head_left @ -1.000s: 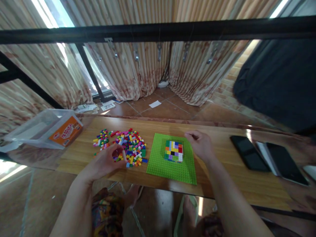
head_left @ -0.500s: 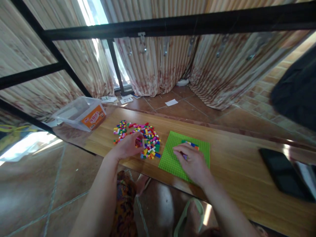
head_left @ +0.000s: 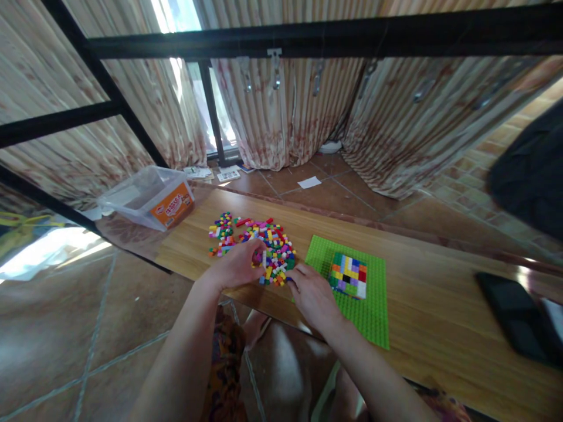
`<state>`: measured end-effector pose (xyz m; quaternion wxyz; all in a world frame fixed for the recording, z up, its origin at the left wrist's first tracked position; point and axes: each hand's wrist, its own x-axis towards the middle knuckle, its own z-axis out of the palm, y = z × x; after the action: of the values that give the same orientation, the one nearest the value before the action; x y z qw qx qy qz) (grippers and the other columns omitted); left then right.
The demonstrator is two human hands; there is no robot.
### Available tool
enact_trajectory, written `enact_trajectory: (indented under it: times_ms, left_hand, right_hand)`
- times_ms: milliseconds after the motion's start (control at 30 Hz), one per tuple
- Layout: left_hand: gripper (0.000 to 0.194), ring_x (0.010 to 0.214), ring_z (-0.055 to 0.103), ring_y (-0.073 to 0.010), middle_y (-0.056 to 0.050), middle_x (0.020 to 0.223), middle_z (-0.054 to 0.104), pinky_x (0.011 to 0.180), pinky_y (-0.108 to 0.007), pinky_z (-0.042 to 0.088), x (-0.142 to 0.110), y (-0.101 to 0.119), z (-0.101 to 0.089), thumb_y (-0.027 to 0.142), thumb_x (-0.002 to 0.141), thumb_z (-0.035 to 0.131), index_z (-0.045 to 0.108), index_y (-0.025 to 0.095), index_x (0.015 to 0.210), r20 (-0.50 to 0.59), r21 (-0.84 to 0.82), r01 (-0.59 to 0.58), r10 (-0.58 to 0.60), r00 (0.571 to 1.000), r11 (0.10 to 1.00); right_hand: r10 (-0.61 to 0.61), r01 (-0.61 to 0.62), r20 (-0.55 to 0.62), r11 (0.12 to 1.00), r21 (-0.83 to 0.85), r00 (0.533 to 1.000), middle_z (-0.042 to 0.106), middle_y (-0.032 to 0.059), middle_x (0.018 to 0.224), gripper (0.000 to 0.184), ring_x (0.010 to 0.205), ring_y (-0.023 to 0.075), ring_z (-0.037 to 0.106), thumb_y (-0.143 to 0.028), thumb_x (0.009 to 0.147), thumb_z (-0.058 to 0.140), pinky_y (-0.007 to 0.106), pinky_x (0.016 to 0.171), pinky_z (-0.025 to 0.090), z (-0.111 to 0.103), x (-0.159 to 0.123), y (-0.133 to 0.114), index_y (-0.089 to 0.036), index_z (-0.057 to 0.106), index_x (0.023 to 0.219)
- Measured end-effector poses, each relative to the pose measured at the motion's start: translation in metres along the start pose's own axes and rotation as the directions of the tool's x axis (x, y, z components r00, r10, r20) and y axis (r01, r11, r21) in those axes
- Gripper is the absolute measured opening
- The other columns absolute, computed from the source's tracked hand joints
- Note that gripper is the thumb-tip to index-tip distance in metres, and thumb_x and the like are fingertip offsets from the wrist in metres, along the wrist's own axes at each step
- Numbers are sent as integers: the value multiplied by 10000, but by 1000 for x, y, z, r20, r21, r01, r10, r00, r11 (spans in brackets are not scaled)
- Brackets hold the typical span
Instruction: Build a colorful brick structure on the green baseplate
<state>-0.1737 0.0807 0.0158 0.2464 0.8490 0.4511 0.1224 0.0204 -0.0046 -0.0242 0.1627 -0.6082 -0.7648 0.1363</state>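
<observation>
Over the near left part of a pile of small coloured bricks [head_left: 281,249], my left hand [head_left: 237,266] is curled, thumb and forefinger closed on what looks like a white brick [head_left: 264,258]. My right hand [head_left: 314,296] is at the pile's right edge, fingertips pressed together low over the bricks; what they pinch, if anything, is hidden. Right of that hand lies a green studded baseplate [head_left: 369,322]. On it sits a square block built of many-coloured bricks [head_left: 348,275], its top showing several colours around a black brick.
The bricks and baseplate are on a long wooden bench [head_left: 422,293]. A clear plastic box [head_left: 147,196] with an orange label stands at its left end. A dark tablet-like object [head_left: 510,316] lies at the right. Black metal bars [head_left: 308,44] cross in front of curtains.
My right hand has moved left from the built block to the pile's right edge, uncovering the block. My left hand stays over the pile. The view has shifted slightly.
</observation>
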Motion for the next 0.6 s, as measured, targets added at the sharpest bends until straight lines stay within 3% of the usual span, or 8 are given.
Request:
enact_trajectory:
  times_ms: [167,267,333,367,433,533,600]
  left_hand:
    - [291,683,550,-159,8,782,603,631,-267,401,2,3,3,203,679,595,586,202,969,13,-5,14,-14,1000,1000]
    - [302,741,577,-180,-20,865,630,675,-281,423,5,5,8,208,687,598,597,197,989,11,-4,-15,15,1000,1000]
    - [315,785,590,-191,-44,940,638,708,-290,433,6,6,11,211,701,590,602,188,1016,15,23,-31,30,999,999]
    - [328,800,594,-195,-52,971,639,719,-294,436,7,6,11,211,705,587,602,185,1032,25,42,-33,32,999,999]
    - [362,815,600,-200,-57,1006,640,731,-297,440,8,6,12,213,705,588,602,185,1065,55,73,-35,31,998,997]
    - [400,816,609,-206,-52,1006,644,733,-300,448,8,5,8,243,706,601,605,194,1103,86,95,-31,23,996,995]
    - [435,816,614,-214,-59,1023,643,733,-311,455,9,5,4,274,710,608,599,188,1137,74,119,-16,7,997,993]
  right_hand:
    - [-10,9,-21,999,-49,1000,649,100,941,248,928,226,578,-121,904,447,346,840,464,-1,0,-6,-177,673,987]
    - [0,15,-145,994,106,989,666,87,932,232,904,209,597,-159,911,458,340,835,476,-18,-7,-4,-189,678,977]
    - [87,-4,-275,957,290,958,683,75,946,214,889,195,618,-221,909,485,329,817,492,-36,-16,10,-201,682,992]
    - [170,-29,-326,918,395,930,693,68,939,206,868,188,630,-262,895,513,320,793,504,-46,-23,21,-205,685,994]
    - [427,-137,-356,778,613,831,711,60,919,220,804,180,653,-338,845,573,312,729,530,-63,-40,50,-197,692,966]
    - [685,-238,-252,536,810,684,698,35,712,306,610,159,637,-409,702,685,296,594,546,-74,-65,90,-156,695,872]
    - [754,-279,-152,411,868,639,677,21,630,327,538,147,622,-409,625,734,286,537,550,-71,-75,104,-145,692,815]
